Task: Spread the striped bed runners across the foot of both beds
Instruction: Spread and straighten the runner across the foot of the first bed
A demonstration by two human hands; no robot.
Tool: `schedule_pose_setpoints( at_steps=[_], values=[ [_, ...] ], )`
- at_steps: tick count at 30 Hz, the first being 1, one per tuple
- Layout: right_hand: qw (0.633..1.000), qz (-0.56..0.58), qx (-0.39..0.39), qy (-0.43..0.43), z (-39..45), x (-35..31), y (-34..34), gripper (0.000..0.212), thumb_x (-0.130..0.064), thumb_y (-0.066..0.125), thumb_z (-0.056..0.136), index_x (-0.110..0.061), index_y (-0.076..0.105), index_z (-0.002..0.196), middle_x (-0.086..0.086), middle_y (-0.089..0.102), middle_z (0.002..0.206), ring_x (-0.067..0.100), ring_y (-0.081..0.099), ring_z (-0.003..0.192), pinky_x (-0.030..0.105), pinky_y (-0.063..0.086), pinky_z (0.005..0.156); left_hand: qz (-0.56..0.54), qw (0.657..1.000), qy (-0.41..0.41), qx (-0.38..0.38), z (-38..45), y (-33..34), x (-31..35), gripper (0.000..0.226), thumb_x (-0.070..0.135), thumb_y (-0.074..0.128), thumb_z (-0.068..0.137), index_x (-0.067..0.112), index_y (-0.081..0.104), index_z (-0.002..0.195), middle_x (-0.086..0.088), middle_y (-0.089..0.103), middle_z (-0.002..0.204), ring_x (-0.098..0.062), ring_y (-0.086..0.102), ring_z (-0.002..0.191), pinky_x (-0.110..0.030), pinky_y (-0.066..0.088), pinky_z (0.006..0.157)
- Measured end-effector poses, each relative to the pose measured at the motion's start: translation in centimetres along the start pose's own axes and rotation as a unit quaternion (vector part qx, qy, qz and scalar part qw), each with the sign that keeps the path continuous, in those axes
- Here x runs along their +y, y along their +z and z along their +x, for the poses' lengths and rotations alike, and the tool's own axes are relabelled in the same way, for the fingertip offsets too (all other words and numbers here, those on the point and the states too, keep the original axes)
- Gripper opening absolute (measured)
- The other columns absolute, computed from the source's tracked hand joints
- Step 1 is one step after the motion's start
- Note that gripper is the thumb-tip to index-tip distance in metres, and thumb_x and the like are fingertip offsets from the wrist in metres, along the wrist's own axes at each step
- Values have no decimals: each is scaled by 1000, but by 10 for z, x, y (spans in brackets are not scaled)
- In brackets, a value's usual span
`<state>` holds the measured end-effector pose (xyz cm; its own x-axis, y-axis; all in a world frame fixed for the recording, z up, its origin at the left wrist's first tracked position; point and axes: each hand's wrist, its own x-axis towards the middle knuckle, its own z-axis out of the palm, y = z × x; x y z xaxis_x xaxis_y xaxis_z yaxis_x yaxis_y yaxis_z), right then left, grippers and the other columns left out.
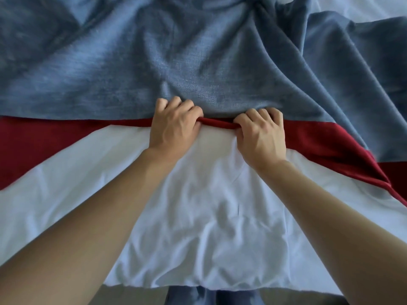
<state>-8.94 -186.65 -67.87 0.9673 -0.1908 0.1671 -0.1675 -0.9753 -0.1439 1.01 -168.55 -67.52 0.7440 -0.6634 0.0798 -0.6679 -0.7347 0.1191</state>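
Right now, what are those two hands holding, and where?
Both the left hand and right hand grip the bed runner by its red edge band, side by side.

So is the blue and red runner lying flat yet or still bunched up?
Still bunched: the runner shows deep creases, and both the left hand and right hand grip its red edge.

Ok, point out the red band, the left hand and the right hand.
red band (44,139), head view, flat stretch at left.
left hand (174,126), head view, back of hand.
right hand (262,133), head view, back of hand.
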Motion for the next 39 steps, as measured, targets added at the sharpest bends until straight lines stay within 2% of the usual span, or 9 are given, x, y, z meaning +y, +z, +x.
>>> schedule_pose_setpoints(
  at_steps=[5, 9, 14, 23, 28, 32, 35, 37, 39],
  values=[
    [1000, 24, -12, 4, -2, -2, -8, 9, -11, 60, 82, -14, 68, 80, 2, 59, 73, 28, 55, 74, 41, 42, 93, -31, 1000, -6, 4, -5, -1, 3, 10, 22, 57, 87, 20, 66, 82, 3, 61, 79, -25, 53, 81, -38, 28, 75],
    [999, 47, 19, 4, 12, -3, -20, 11, -24, 63, 85, -14, 67, 83, 2, 60, 79, 25, 55, 78, 40, 40, 99, -52, 998, -16, 31, 9, -7, 2, 17, 37, 65, 84, 20, 66, 83, 4, 61, 79, -24, 54, 80, -37, 27, 75],
    [998, 40, 37, 13, 52, 6, -27, 14, -16, 59, 89, -12, 70, 95, 6, 63, 90, 27, 58, 85, 41, 41, 98, -61, 997, -26, 45, 45, -18, -6, 20, 40, 63, 88, 20, 67, 89, 4, 63, 89, -24, 55, 85, -37, 28, 77],
    [997, -12, -62, 38, 114, 32, -5, 26, -23, 61, 89, -13, 67, 112, 7, 63, 104, 31, 57, 96, 42, 38, 100, -11, 997, -67, -39, 111, -4, -46, 30, 32, 68, 87, 20, 64, 114, -1, 62, 111, -27, 55, 101, -38, 28, 84],
    [992, -53, -110, 38, 137, 38, 16, 21, -17, 49, 95, -15, 68, 89, 4, 65, 86, 27, 56, 84, 39, 33, 90, -35, 997, -48, -43, 130, 9, -52, 4, 19, 65, 89, 18, 68, 87, 1, 66, 87, -24, 56, 87, -37, 30, 81],
    [989, -69, -121, 39, 146, 39, 23, 18, -12, 49, 93, -13, 64, 83, 5, 65, 81, 28, 56, 79, 38, 32, 86, -54, 997, -43, -33, 140, 12, -56, 13, 18, 59, 93, 18, 64, 81, 1, 65, 79, -24, 56, 80, -36, 31, 80],
    [993, -35, -91, 66, 147, 42, 21, 12, -24, 57, 91, -14, 62, 92, 6, 64, 91, 30, 56, 87, 41, 34, 85, -73, 996, -45, -14, 144, 10, -60, 6, 20, 62, 92, 15, 63, 90, -2, 65, 87, -25, 57, 85, -37, 34, 79],
    [990, -19, -92, 109, 145, 44, 19, 31, -37, 64, 87, -14, 61, 107, 8, 62, 102, 31, 56, 96, 44, 37, 88, -79, 994, -71, -16, 142, 9, -64, 20, 27, 69, 89, 13, 62, 101, -4, 64, 98, -27, 58, 93, -39, 39, 81],
    [986, -23, -99, 129, 143, 44, 21, 35, -41, 66, 86, -14, 62, 109, 9, 64, 102, 32, 57, 97, 45, 37, 88, -94, 991, -91, -27, 138, 11, -64, 28, 29, 71, 88, 11, 62, 107, -6, 64, 102, -27, 58, 96, -40, 43, 83]
  ],
)
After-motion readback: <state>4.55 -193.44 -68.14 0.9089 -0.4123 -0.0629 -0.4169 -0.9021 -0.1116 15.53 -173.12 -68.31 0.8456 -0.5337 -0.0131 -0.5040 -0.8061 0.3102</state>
